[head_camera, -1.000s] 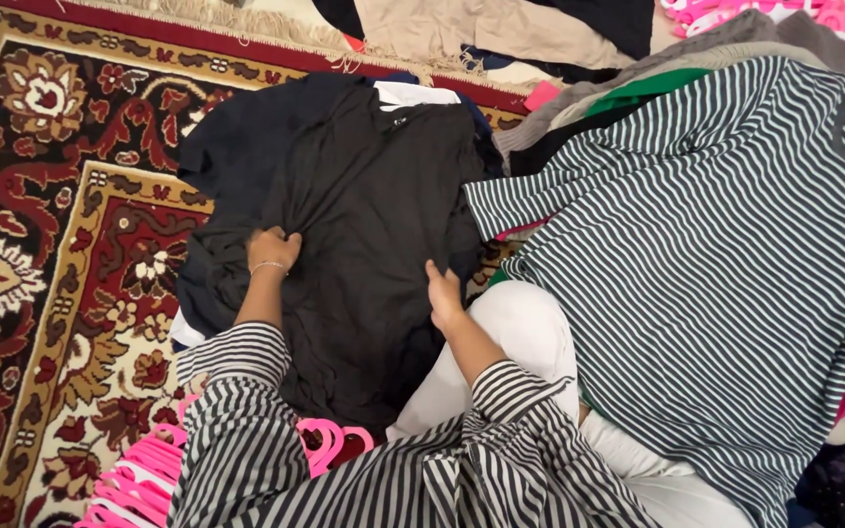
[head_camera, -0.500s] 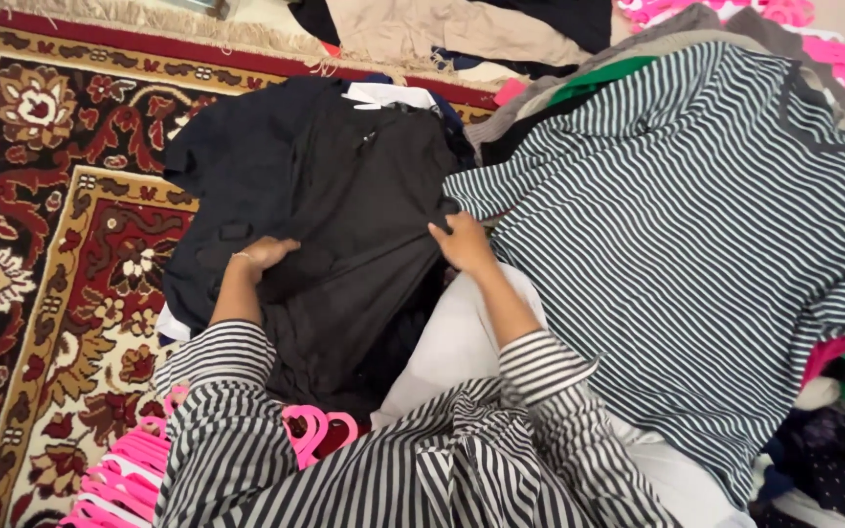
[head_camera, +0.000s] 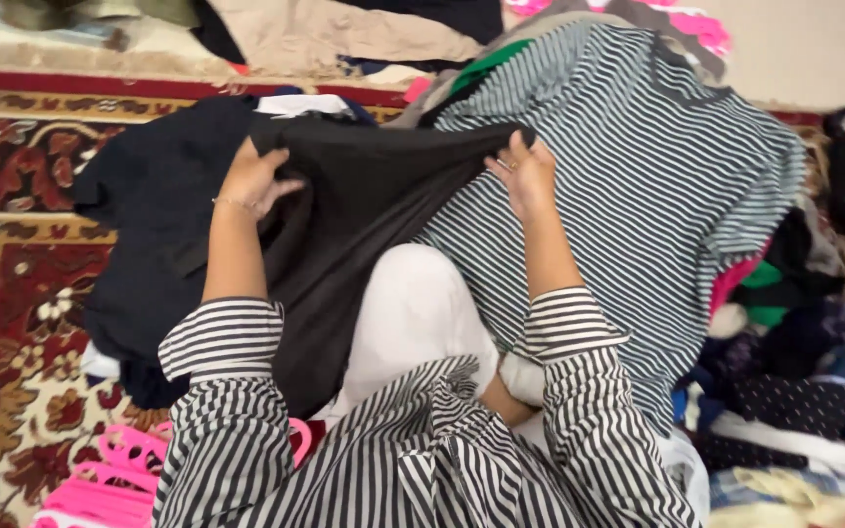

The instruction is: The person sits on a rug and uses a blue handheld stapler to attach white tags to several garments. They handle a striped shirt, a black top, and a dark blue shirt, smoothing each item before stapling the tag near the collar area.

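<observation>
Both hands have moved up and away from the body since the earlier frame, lifting the black garment's [head_camera: 364, 215] top edge; nearest lie pink hangers [head_camera: 114, 474] on the patterned rug [head_camera: 7, 293]; the left hand [head_camera: 251, 181] is closed on the cloth's left part, the right hand [head_camera: 525, 176] pinches its right corner; the garment drapes over the lap; beside it spreads a striped shirt [head_camera: 628, 186]; beyond, a beige garment [head_camera: 344, 34].

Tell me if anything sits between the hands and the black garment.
Nothing visible does. The left hand and right hand each already grip the upper edge of the black garment, holding it stretched between them above the striped garment.
</observation>
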